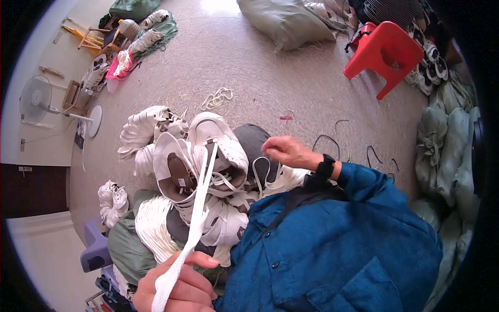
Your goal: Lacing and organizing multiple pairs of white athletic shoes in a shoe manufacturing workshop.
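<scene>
My left hand (179, 286) is closed around a flat white shoelace (193, 229) in the near foreground. The lace runs taut, in two strands at its far end, up to the eyelets of a white sneaker (218, 148) with a dark tongue. My right hand (288, 151) hovers to the right of this shoe, fingers curled together; whatever they may pinch is too small to make out. Just below it a thin loop of lace (261, 169) stands up. Against the laced shoe leans a second white sneaker (174, 169), its brown insole showing.
Bundled white shoes (145, 130) lie beyond on the left. A hank of white laces (156, 223) rests by my lap. Loose laces (215, 98) and dark cord scraps (374, 154) lie on the floor. Around stand a red stool (384, 54), a fan (39, 99) and stuffed sacks (286, 23).
</scene>
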`<state>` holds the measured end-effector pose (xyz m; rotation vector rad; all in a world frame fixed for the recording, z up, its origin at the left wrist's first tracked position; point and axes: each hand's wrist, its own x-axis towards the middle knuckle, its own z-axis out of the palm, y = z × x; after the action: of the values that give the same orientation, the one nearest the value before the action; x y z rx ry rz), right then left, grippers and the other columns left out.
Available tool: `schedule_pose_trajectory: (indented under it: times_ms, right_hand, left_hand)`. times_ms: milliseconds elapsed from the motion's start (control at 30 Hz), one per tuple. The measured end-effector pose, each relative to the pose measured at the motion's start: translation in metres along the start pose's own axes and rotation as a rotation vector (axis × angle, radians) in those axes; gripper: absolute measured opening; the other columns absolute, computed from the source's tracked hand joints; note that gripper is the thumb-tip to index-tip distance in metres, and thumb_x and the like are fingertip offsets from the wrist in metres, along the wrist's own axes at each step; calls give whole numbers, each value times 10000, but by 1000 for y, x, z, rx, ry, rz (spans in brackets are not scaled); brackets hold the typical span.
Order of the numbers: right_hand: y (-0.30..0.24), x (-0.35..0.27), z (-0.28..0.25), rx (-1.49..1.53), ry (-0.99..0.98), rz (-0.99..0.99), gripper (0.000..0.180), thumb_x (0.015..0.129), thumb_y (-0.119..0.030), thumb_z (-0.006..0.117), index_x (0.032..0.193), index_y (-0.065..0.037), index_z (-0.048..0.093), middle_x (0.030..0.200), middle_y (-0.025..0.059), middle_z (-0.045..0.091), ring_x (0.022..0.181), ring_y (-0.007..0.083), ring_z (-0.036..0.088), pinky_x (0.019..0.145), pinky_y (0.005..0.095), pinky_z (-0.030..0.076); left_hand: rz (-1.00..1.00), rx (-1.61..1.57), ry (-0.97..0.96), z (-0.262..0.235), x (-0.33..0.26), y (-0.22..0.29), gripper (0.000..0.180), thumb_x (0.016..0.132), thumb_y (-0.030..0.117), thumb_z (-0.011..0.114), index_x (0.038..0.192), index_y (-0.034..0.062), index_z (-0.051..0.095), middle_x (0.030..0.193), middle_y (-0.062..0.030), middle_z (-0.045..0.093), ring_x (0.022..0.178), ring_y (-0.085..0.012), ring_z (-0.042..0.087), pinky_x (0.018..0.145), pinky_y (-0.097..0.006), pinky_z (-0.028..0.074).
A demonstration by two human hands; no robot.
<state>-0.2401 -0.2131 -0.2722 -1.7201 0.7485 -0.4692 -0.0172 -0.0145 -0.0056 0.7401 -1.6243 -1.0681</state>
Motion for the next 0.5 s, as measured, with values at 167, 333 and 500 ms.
schedule_pose_trajectory:
  times_ms: [167,333,500]
  right_hand:
    - [-36,13,32,262,-60,-65,192,942,-92,497,1077,-5,603,854,72,657,747,136,631,677,289,518]
    - [-74,44,45,618,-238,107,257,1019,-161,456,1209,-16,549,942,49,654,775,93,640,715,244,539]
    - [-77,44,75,698,-113,222,252,1012,-182,446,1180,-24,547,978,85,667,749,127,661,674,274,566]
  left_hand:
    - [-123,29,-49,5,9,14,308,1006,282,470,960,35,648,698,-59,591,619,-202,574,890,-555,459]
    - [-135,-44,-21,23,10,5,304,965,213,556,852,-43,677,687,-95,599,627,-250,589,880,-545,485]
    - [-20,-49,-137,25,0,-6,223,938,179,589,889,-24,665,763,-119,618,705,-298,617,882,-518,482]
